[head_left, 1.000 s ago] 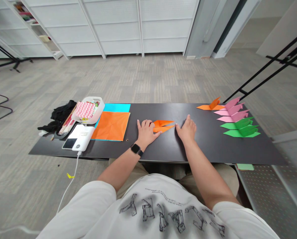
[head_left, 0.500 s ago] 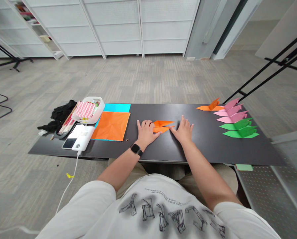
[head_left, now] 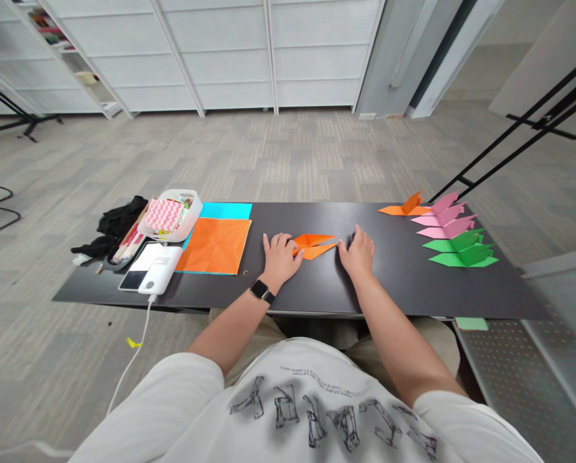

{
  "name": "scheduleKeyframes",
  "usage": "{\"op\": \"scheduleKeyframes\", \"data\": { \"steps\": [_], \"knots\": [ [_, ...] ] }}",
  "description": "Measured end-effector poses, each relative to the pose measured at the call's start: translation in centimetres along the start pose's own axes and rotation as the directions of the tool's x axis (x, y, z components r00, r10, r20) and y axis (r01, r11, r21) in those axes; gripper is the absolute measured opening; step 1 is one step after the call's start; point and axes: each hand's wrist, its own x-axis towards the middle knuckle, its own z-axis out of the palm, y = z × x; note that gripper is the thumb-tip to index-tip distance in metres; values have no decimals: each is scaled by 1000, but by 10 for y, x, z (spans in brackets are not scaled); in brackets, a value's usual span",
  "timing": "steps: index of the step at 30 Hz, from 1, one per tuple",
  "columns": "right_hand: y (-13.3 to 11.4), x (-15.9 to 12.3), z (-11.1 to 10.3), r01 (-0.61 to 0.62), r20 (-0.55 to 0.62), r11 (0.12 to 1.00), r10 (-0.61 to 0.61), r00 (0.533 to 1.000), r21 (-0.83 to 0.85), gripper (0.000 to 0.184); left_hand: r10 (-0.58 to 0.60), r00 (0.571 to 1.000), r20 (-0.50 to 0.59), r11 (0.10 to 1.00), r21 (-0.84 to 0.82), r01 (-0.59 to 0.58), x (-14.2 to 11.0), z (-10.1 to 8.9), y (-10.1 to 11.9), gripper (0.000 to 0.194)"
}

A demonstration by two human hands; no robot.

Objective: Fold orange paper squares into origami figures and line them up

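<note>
A folded orange paper piece [head_left: 314, 245] with two pointed tips lies in the middle of the black table [head_left: 316, 289]. My left hand [head_left: 278, 257], with a watch on the wrist, lies flat on the paper's left end, fingers spread. My right hand [head_left: 356, 253] rests palm down on the table just right of the tips, fingers stretched out, holding nothing.
Flat orange sheets [head_left: 216, 244] over cyan ones lie to the left, beside a white tray [head_left: 172, 215], a power bank [head_left: 153, 267] with a cable, and black cloth [head_left: 116, 222]. Finished folded pieces, orange [head_left: 406, 207], pink [head_left: 445, 218] and green [head_left: 461, 252], line the right end.
My right hand slid left toward the paper's tips, then drew slightly back. The left hand stayed on the paper's left end.
</note>
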Motion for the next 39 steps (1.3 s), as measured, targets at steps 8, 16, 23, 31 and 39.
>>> {"op": "scheduleKeyframes", "data": {
  "steps": [8,16,23,31,39],
  "knots": [
    [5,-1,-19,115,-24,985,-113,993,130,20,1,1000,-15,1000,-23,-2,1,4,-2,18],
    [-19,-18,-24,533,136,752,-619,773,389,21,9,1000,-5,1000,-27,-9,1,3,0,33],
    [-22,-22,-13,613,183,708,-694,697,350,22,15,999,-32,999,-47,-17,1,4,-3,37],
    [-21,-23,-14,615,218,716,-692,688,331,25,-59,995,-83,998,-33,56,-2,4,-5,57],
    [-20,-22,-12,605,245,729,-681,690,321,23,-120,991,-55,993,-23,119,-2,6,-11,81]
  ]
}}
